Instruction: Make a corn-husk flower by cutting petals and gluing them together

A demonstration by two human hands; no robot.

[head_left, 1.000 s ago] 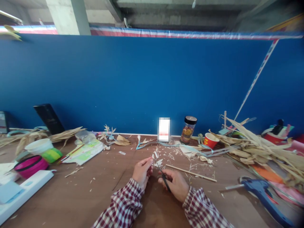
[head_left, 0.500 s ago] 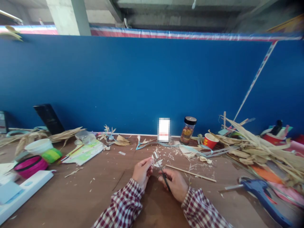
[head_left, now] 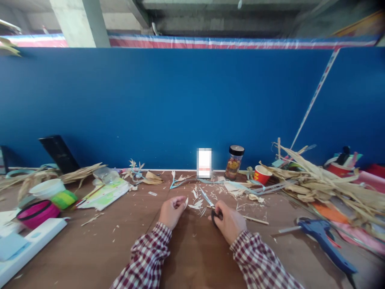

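My left hand [head_left: 172,212] pinches a small pale petal-shaped piece [head_left: 186,202], perhaps corn husk, between thumb and fingertips. To its right, my right hand [head_left: 231,221] is closed around the black handle of a pair of scissors [head_left: 206,196]. Their blades point away from me over the tabletop and look closed, apart from the piece. Between the hands lie several cut white petals [head_left: 196,205] and thin trimmings. A thin stick [head_left: 257,220] lies on the table, partly behind my right hand.
A blue glue gun [head_left: 326,237] lies at the right, below a heap of dry husks [head_left: 327,186]. Farther back stand a lidded jar [head_left: 234,166] and a red paper cup [head_left: 262,176]. At the left are a white power strip [head_left: 36,245] and a pink pouch [head_left: 39,213].
My hands have moved apart, the left one leftward with the pale piece. The scissors have swung from among the fingers to point forward, blades showing. The view has shifted slightly.
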